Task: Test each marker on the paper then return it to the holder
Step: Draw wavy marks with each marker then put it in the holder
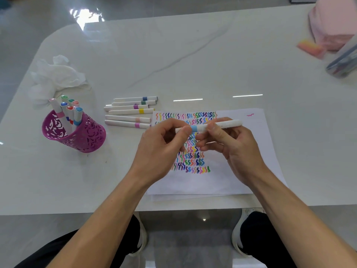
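Single head cam, close above, angled steeply down and forward over the white table (193,55); knees and shoes at bottom edge.

The left hand (160,149) curls over the left end of the blue-banded marker (222,125), so its cap or tip cannot be made out. Both hands cover the middle rows of squiggles (193,161) on the paper (241,171). Left of the left hand, the holder (87,136) hides the lower halves of the standing markers (65,111). Far beyond the right hand (237,149), a pink thing (332,22) and a clear case (343,60) are blurred and cut off by the edge.
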Available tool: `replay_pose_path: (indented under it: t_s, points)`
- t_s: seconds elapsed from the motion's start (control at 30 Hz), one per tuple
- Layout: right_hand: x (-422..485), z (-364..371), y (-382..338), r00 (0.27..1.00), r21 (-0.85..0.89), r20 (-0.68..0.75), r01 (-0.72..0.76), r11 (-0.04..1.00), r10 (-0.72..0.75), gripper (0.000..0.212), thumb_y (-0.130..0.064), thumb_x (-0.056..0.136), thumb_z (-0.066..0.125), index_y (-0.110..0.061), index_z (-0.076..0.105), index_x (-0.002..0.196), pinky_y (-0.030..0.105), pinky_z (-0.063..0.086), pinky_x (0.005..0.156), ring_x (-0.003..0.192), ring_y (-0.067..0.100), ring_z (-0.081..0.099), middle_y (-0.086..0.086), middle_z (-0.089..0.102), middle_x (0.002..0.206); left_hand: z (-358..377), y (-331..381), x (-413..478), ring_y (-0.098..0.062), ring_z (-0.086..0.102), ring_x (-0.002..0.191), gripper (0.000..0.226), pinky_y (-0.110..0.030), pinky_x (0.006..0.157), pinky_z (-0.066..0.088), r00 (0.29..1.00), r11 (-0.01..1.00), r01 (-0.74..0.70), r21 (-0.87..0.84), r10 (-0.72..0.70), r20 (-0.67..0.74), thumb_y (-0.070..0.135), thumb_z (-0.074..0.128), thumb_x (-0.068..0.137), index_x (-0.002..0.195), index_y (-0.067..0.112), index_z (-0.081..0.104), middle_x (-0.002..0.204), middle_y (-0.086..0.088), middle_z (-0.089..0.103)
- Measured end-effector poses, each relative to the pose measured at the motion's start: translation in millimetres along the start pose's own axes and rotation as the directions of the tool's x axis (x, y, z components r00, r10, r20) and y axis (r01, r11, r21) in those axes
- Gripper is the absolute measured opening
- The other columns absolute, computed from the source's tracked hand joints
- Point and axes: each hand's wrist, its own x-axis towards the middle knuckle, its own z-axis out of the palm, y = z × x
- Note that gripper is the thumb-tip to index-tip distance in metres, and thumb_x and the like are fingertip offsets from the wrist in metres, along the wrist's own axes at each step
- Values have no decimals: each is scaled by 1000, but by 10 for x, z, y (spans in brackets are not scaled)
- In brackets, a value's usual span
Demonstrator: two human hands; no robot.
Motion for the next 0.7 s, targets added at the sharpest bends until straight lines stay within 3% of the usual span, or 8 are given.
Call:
replay_pose_path:
  t_s: [0.1, 0.23, 0.4, 0.57, 0.7]
  points:
    - [13, 11, 45, 994, -134, -103, 10, 991, -24, 40, -37, 87, 74, -15, 61, 117, 28, 60, 64, 69, 25, 74, 12, 78, 83, -144, 31, 41, -28, 64, 71, 4, -47, 65, 56, 994, 998, -37, -55, 31, -107, 27, 70, 93, 97, 27, 71, 78, -4, 67]
    - [36, -62, 128, 971, -271, -228, 5, 963, -69, 32, -33, 96, 71, -19, 56, 121, 25, 56, 60, 61, 19, 69, 7, 76, 77, -453, 62, 115, -11, 64, 80, 12, -30, 68, 55, 960, 983, -96, -159, 50, -274, 16, 72, 92, 98, 26, 70, 96, 1, 73]
    - [67, -113, 189, 922, -341, -356, 26, 940, -154, 25, -22, 102, 66, -23, 54, 124, 24, 55, 58, 60, 16, 68, 3, 76, 74, -789, 179, 79, -5, 61, 78, 13, -21, 71, 50, 872, 970, -219, -104, 146, -468, 16, 75, 90, 101, 20, 72, 93, 12, 74]
    - [90, -142, 214, 882, -344, -432, 32, 938, -189, 27, -17, 102, 63, -22, 53, 126, 24, 53, 58, 58, 14, 66, 1, 76, 74, -1157, 273, -33, -15, 65, 92, 12, -28, 77, 52, 755, 953, -299, -36, 214, -620, 25, 66, 96, 105, 18, 71, 109, -5, 72]
    - [103, -129, 223, 880, -349, -437, 28, 937, -189, 26, -17, 102, 62, -22, 54, 126, 27, 53, 59, 59, 15, 66, 1, 76, 75, -1404, 199, -95, -15, 66, 101, 13, -34, 86, 56, 693, 950, -308, 48, 259, -673, 29, 59, 102, 106, 35, 70, 124, -22, 66]
